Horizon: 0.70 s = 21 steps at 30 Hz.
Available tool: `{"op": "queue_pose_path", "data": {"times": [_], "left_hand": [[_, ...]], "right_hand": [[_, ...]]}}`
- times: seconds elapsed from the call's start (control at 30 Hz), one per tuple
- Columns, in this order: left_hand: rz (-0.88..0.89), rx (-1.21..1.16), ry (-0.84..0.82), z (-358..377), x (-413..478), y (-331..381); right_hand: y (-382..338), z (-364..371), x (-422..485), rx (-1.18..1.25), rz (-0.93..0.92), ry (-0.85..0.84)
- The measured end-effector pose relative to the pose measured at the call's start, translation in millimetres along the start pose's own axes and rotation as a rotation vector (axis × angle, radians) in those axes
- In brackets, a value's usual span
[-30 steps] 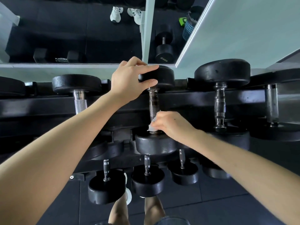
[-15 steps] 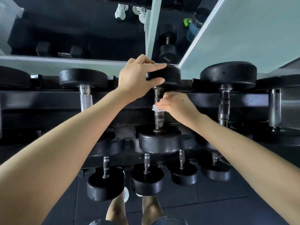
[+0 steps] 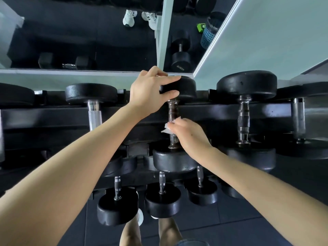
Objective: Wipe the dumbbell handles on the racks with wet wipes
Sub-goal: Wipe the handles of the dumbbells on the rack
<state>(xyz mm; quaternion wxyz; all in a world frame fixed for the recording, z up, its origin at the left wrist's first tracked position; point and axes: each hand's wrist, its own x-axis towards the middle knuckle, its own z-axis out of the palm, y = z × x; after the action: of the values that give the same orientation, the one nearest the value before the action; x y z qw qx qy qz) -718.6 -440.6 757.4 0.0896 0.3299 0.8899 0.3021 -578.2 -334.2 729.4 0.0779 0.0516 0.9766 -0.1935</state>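
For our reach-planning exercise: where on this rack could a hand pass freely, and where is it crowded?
Free: the gap between the middle handle and the next handle rightward. Crowded: the lower tier's small dumbbells, packed close.

This is the free-weight corner of a gym. A black steel rack (image 3: 204, 110) runs out to either side of the left hand (image 3: 147, 93) and right hand (image 3: 188, 135). Its upper tier carries round black dumbbells with knurled metal handles: one dumbbell (image 3: 91, 93) left of the hands, a larger dumbbell (image 3: 246, 87) to their right. Below the hands, a lower tier holds smaller dumbbells (image 3: 162, 201). Beyond the hands, a wall mirror (image 3: 53, 32) reflects a hex dumbbell (image 3: 46, 60) and a round floor dumbbell (image 3: 180, 63) on dark flooring. Dark rubber floor tiles (image 3: 239, 217) lie beneath the rack.
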Motion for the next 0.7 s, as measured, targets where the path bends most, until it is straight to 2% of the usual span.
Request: {"op": "queue_pose_path", "data": {"times": [0.07,0.13,0.23,0.33,0.37,0.47,0.57,0.6,0.63,0.67,0.7], "left_hand": [[0.0,0.001,-0.001,0,0,-1],[-0.007,-0.008,-0.005,0,0,0],[-0.008,-0.003,0.014,1,0,0],[0.003,-0.008,0.018,1,0,-1],[0.009,-0.011,0.02,1,0,-1],[0.006,-0.012,0.023,1,0,-2],[0.0,-0.001,0.01,1,0,-2],[0.004,0.001,0.008,0,1,-2],[0.007,0.001,0.006,-1,1,-3],[0.01,0.001,0.004,-1,1,-4],[0.013,0.0,0.003,-1,0,-4]], "right_hand": [[1,-5,-9,0.024,-0.058,-0.017],[4,-11,11,0.065,-0.024,-0.024],[0,-16,36,-0.121,0.012,0.041],[3,-8,23,0.027,0.074,0.054],[5,-7,14,0.058,0.088,-0.005],[7,-11,9,-0.096,-0.07,-0.159],[5,-21,35,-0.157,-0.086,0.003],[5,-15,40,-0.12,-0.054,0.064],[5,-12,38,0.057,0.049,0.086],[4,-13,31,0.296,0.168,0.072],[4,-12,20,0.501,0.284,-0.014]]}}
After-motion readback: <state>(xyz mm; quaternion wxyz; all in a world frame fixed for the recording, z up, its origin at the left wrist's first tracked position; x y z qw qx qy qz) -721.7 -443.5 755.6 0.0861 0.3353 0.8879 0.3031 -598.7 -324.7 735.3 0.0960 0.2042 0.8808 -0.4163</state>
